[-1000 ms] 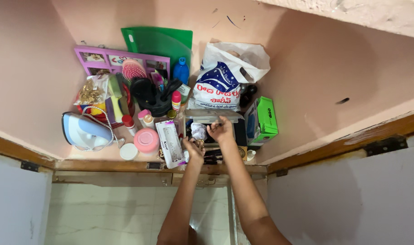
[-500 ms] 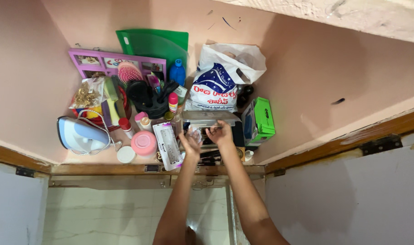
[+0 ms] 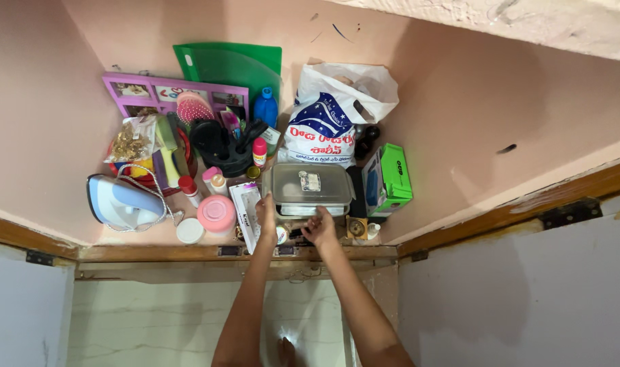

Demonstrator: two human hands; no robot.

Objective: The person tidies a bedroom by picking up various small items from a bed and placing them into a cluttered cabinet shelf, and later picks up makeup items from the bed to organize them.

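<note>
At the far left of the shelf point(image 3: 65, 163) lies a blue and white clothes iron point(image 3: 119, 202) with its cord looped over it. Just right of it stand a white round lid point(image 3: 189, 231) and a pink round jar point(image 3: 217, 213), with a purple picture frame point(image 3: 153, 92) and a green plastic folder point(image 3: 232, 66) leaning against the back wall behind a crowd of small bottles and brushes.

Next comes the left hand point(image 3: 266, 219), its fingers resting against the left end of a clear plastic container point(image 3: 306, 187); a white flat box point(image 3: 245, 207) lies just beside the hand. The container sits near the front edge of the shelf, lid on, a small label on top. Its long axis runs left to right, parallel to the shelf's front edge, its short ends pointing to the jar side and the green box side.

The right hand point(image 3: 319, 228) is below the container's front edge, fingers curled loosely; whether they grip anything I cannot tell.

Behind the container stands a white printed plastic bag point(image 3: 334, 119). At its right end is a green cardboard box point(image 3: 389, 179).
</note>
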